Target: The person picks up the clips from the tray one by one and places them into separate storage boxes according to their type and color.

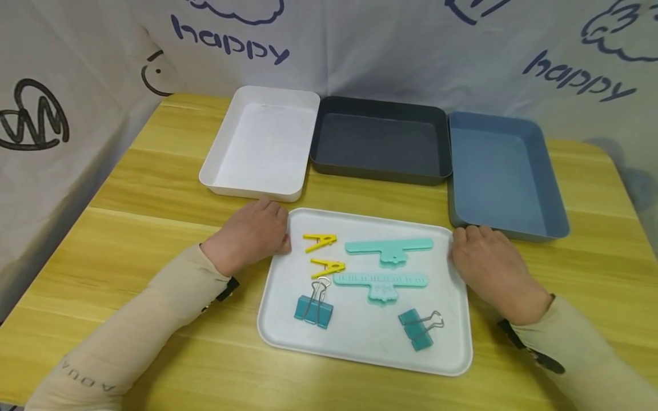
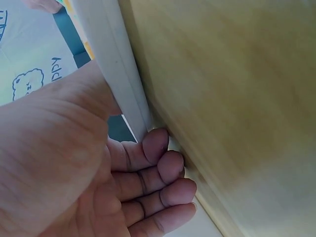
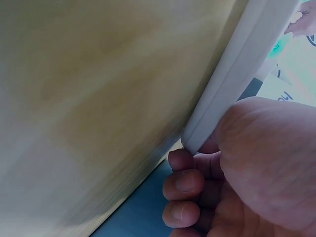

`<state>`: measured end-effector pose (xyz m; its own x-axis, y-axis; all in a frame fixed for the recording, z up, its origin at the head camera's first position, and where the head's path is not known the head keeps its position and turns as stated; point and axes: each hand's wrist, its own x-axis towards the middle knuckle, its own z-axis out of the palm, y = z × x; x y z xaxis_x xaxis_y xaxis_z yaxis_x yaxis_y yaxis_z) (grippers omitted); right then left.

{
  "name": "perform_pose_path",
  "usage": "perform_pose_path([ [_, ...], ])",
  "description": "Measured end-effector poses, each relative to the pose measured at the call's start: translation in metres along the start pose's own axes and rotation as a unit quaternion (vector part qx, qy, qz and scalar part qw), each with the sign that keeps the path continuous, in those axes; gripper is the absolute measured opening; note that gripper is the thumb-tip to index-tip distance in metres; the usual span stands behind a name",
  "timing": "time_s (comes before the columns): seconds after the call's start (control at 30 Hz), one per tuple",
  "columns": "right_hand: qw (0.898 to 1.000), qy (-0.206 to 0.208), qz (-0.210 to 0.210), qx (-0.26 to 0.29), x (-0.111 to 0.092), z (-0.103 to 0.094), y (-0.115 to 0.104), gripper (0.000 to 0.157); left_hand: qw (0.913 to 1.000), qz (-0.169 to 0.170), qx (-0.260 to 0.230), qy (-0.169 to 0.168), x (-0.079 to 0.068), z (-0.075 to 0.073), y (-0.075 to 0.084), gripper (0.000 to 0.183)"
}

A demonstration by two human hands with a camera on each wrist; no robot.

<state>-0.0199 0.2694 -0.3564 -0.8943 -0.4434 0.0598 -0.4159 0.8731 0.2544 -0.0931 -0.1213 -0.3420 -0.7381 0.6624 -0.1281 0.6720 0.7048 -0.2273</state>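
A white tray (image 1: 354,348) lies on the table. My left hand (image 1: 253,234) grips its far left corner, with curled fingers (image 2: 170,165) at the rim in the left wrist view. At the far right corner my right hand (image 1: 490,268) holds the rim, one fingertip (image 3: 181,159) against the corner in the right wrist view. On the tray are two yellow clothespins (image 1: 320,242), two mint-green wide bag clips (image 1: 389,246), one above the other, and two teal binder clips (image 1: 315,311), one toward each side. Both thumbs are mostly hidden.
Beyond the tray stand a white bin (image 1: 262,142), a dark grey bin (image 1: 380,140) and a blue-grey bin (image 1: 501,171), side by side. The left knuckles are close to the white bin, the right ones to the blue-grey bin. A cloth with drawings (image 1: 360,51) hangs behind the wooden table (image 1: 154,228).
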Motion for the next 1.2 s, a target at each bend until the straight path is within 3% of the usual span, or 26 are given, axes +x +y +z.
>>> perform_pose_path([
  [0.17, 1.0, 0.022, -0.009, -0.005, 0.0013, 0.0005, 0.0003, 0.024, 0.9999, 0.005, 0.013, 0.007, -0.0008, -0.001, -0.0005, 0.03],
  [0.4, 1.0, 0.027, -0.01, 0.002, 0.0015, 0.0025, 0.0002, 0.025, 0.9996, 0.003, 0.018, -0.02, 0.0014, -0.0009, 0.0001, 0.033],
  [0.6, 0.998, 0.032, -0.032, -0.046, 0.0016, 0.003, -0.0006, 0.019, 0.999, 0.0, 0.024, -0.038, 0.0035, -0.001, 0.0014, 0.036],
  [0.97, 0.997, 0.048, -0.04, -0.055, 0.0022, 0.0031, -0.0012, 0.019, 0.9984, 0.009, 0.055, -0.012, 0.0023, 0.0014, 0.0019, 0.037],
  [1.2, 0.997, 0.047, -0.031, -0.05, 0.0029, 0.0024, -0.0015, 0.016, 0.9988, -0.005, 0.041, -0.027, 0.0029, -0.0022, 0.0027, 0.037],
])
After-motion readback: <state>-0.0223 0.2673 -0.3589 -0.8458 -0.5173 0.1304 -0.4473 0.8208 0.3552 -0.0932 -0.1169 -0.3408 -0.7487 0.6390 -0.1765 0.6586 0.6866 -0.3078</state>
